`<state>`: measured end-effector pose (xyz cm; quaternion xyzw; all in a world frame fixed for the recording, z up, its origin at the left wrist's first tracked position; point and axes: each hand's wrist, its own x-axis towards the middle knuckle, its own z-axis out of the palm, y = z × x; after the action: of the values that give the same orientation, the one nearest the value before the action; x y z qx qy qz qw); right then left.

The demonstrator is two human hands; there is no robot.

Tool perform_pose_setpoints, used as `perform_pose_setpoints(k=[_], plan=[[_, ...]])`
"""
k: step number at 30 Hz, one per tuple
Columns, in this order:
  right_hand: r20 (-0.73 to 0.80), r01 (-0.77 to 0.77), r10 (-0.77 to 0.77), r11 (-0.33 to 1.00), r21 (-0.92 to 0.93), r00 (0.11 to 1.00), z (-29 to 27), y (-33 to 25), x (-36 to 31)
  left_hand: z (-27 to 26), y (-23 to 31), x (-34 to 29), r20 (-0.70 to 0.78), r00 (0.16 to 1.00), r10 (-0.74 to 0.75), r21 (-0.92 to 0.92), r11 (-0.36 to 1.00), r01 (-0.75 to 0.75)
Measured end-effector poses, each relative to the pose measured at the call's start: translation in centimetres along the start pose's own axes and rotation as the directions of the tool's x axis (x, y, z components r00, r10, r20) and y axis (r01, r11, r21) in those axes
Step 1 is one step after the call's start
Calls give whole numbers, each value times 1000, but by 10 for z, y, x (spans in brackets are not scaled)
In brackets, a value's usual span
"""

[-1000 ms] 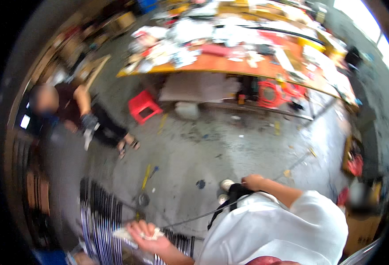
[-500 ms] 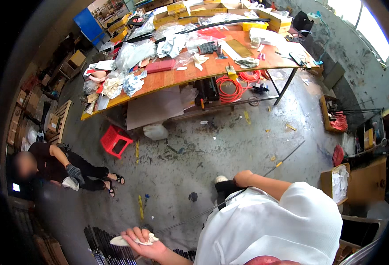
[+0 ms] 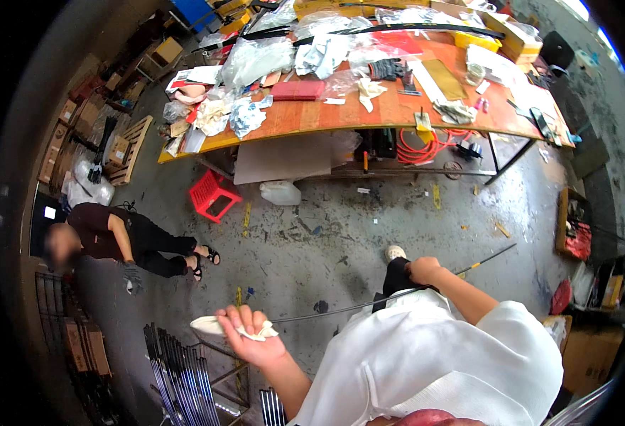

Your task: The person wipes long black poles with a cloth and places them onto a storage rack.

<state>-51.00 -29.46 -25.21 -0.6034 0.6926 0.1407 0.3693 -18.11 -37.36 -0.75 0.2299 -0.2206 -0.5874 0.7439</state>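
Observation:
My left hand is closed on a white cloth, which sticks out on both sides of the fingers. A long thin dark rod runs from that cloth across my front. Around the rod's farther part my right hand is closed, near my knee. Beyond it the rod points out to the right, with a short yellow-orange band on it. Whether the cloth wraps the rod's left end is hard to make out. Below my left hand, several dark and shiny rods lie side by side on a metal rack.
A cluttered worktable stands ahead, with plastic bags, cloths and boxes. A red stool and white jug are near its left end. At left, a co-worker wears a grey glove. Boxes and a tool bin line the right.
The view has shifted, so table and floor sit farther right and more of the rod rack shows. Both hands keep their grips. The co-worker's gloved hand is lower, its white cloth less visible.

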Motion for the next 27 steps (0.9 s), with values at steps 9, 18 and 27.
perform_pose_setpoints(k=[9, 18, 27], plan=[[-144, 3, -4, 1000, -6, 990, -113, 109, 91, 96, -112, 63, 3, 993, -118, 15, 993, 118], [-412, 0, -14, 999, -34, 911, -255, 111, 192, 111, -157, 115, -54, 984, -169, 19, 985, 171], [-699, 130, -92, 991, 1, 709, -354, 39, 315, 98, -167, 219, -125, 980, -155, 12, 987, 157]])
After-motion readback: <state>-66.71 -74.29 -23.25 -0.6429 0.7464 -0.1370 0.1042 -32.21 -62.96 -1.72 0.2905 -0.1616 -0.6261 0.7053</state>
